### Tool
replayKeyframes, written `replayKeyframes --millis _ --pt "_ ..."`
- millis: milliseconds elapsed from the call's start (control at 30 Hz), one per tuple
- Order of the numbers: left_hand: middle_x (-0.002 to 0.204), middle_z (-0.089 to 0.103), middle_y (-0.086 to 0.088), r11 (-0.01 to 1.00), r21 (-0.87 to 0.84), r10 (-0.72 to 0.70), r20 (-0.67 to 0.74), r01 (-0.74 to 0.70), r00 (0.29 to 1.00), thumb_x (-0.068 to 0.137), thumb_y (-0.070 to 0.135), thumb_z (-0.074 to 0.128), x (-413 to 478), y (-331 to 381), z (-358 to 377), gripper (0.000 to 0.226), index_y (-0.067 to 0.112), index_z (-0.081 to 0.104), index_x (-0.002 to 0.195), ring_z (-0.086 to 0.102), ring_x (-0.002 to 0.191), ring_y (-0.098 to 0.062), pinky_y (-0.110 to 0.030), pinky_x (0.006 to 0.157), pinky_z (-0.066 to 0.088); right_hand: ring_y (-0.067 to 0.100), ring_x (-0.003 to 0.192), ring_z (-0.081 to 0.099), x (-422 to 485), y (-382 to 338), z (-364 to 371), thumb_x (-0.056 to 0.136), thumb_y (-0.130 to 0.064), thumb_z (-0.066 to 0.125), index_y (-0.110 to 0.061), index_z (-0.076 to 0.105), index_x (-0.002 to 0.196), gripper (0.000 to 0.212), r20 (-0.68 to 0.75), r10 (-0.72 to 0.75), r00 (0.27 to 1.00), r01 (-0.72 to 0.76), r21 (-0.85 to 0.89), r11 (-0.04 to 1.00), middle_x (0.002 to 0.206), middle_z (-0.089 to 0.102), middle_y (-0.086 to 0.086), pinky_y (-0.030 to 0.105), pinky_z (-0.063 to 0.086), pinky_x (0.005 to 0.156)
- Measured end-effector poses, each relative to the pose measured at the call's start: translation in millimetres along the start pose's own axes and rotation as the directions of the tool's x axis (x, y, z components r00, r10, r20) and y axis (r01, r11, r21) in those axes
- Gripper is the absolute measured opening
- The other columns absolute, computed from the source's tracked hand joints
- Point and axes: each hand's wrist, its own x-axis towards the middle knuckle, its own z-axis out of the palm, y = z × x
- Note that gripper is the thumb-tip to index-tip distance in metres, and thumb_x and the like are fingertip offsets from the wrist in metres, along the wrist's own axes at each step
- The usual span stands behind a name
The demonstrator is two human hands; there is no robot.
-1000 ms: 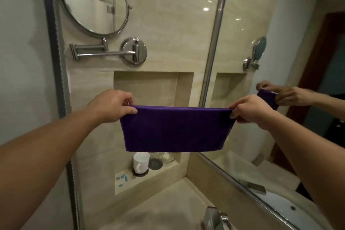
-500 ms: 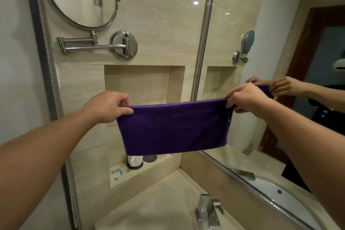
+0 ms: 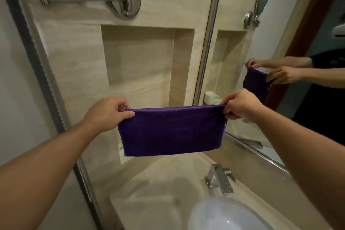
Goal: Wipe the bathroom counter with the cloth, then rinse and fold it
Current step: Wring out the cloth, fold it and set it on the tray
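Head view, looking forward and down into a beige stone bathroom corner.

Deep purple microfibre cloth (image 3: 171, 130), held up in the air as a wide, short band with its top edge pulled straight. Hangs above the beige stone counter (image 3: 149, 201) and in front of the recessed wall niche (image 3: 138, 65), touching neither. Looks doubled over once, so likely in the folding stage, late in the task. Cannot tell from here whether wiping and rinsing are done; no puddles or streaks visible on the blurred counter. Probably left: another fold or two, then setting the cloth down.

Left hand (image 3: 106, 115) pinching the top left corner between thumb and curled fingers, back of the hand toward the camera, forearm reaching in from the lower left. Right hand (image 3: 240, 106) pinching the top right corner the same way, knuckles up, forearm coming in from the lower right. Both arms stretched forward, well apart, keeping the cloth taut between them.

Below the cloth, a chrome faucet (image 3: 220, 179) and a white round basin (image 3: 224, 214), both blurred. On the right, a large wall mirror (image 3: 280, 24) repeating the hands and the cloth.
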Motion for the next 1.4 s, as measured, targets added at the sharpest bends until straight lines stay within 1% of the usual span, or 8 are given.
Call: replayKeyframes --millis 200,433,733,867,967,1067,1167,1400 --pt "0.073 0.068 0.012 0.991 -0.031 0.130 0.047 -0.129 0.990 0.082 0.033 0.076 0.9 -30.9 18.2 0.010 0.032 0.068 0.078 0.063 0.071 -0.007 -0.032 0.066 0.050 0.027 0.080 0.072 9.3 52.8 96.9 0.085 -0.003 0.067 -0.012 0.074 0.077 0.013 -0.086 0.126 0.988 -0.122 0.046 0.991 0.078 0.073 0.010 0.046 0.062 0.079" --pt "0.073 0.066 0.019 0.990 0.025 0.130 0.186 -0.137 0.974 0.083 0.031 0.077 6.2 -66.2 52.0 0.018 0.040 0.064 0.073 0.060 0.071 -0.002 -0.032 0.068 0.049 0.041 0.077 0.073 21.4 123.3 194.3 0.066 0.003 0.061 -0.007 0.069 0.056 0.016 0.056 0.290 0.955 -0.295 0.188 0.937 0.059 0.070 0.012 0.056 0.061 0.076" --pt "0.081 0.069 0.019 0.982 -0.022 0.189 0.080 -0.187 0.979 0.082 0.024 0.075 18.1 -62.8 89.1 0.010 0.034 0.073 0.085 0.062 0.077 -0.001 -0.023 0.068 0.048 0.030 0.077 0.061 79.4 141.0 251.3 0.078 0.018 0.050 -0.002 0.068 0.073 0.028 0.163 0.295 0.941 -0.335 0.554 0.762 0.075 0.066 0.016 0.041 0.057 0.080" --pt "0.085 0.069 0.014 0.944 0.065 0.309 0.153 -0.322 0.939 0.078 0.039 0.063 20.2 -54.9 115.5 0.018 0.030 0.075 0.090 0.062 0.078 -0.013 -0.032 0.069 0.050 0.029 0.085 0.062 78.9 176.4 287.5 0.084 0.006 0.059 -0.016 0.071 0.086 0.024 0.215 0.278 0.936 -0.332 0.284 0.899 0.098 0.073 0.014 0.037 0.051 0.076" --pt "0.086 0.062 0.016 0.890 0.163 0.350 0.357 -0.427 0.866 0.083 0.041 0.059 12.6 -48.6 158.2 0.019 0.033 0.072 0.094 0.060 0.085 -0.012 -0.032 0.071 0.048 0.026 0.119 0.060 53.2 197.0 303.9 0.087 -0.008 0.065 -0.024 0.060 0.134 0.050 0.338 0.214 0.916 -0.196 -0.088 0.977 0.137 0.059 0.005 0.031 0.048 0.095" --pt "0.099 0.058 0.019 0.897 0.182 0.251 0.541 -0.403 0.803 0.090 0.040 0.060 -3.9 -54.1 201.1 0.017 0.035 0.068 0.104 0.055 0.095 -0.006 -0.030 0.082 0.047 0.018 0.136 0.046 13.3 188.0 309.3 0.082 -0.018 0.074 -0.028 0.043 0.148 0.073 0.427 -0.136 0.894 0.154 -0.007 0.988 0.150 0.046 -0.002 0.023 0.035 0.108" --pt "0.102 0.064 0.017 0.926 0.185 0.170 0.578 -0.331 0.798 0.089 0.040 0.062 -22.5 -64.9 225.0 0.014 0.035 0.066 0.102 0.057 0.094 -0.005 -0.029 0.085 0.048 0.009 0.140 0.037 -25.8 171.4 321.5 0.074 -0.040 0.078 -0.033 0.036 0.150 0.087 0.498 -0.444 0.745 0.488 0.047 0.872 0.153 0.042 -0.009 0.024 0.028 0.116" --pt "0.078 0.061 0.007 0.998 -0.039 0.054 0.554 -0.039 0.831 0.077 0.034 0.080 -54.5 -69.0 231.7 0.038 0.031 0.043 0.084 0.059 0.071 -0.008 -0.036 0.070 0.055 0.010 0.108 0.059 -63.5 138.7 341.8 0.086 -0.034 0.070 -0.036 0.045 0.136 0.056 0.338 -0.450 0.827 0.446 0.095 0.890 0.124 0.063 -0.013 0.029 0.050 0.090"
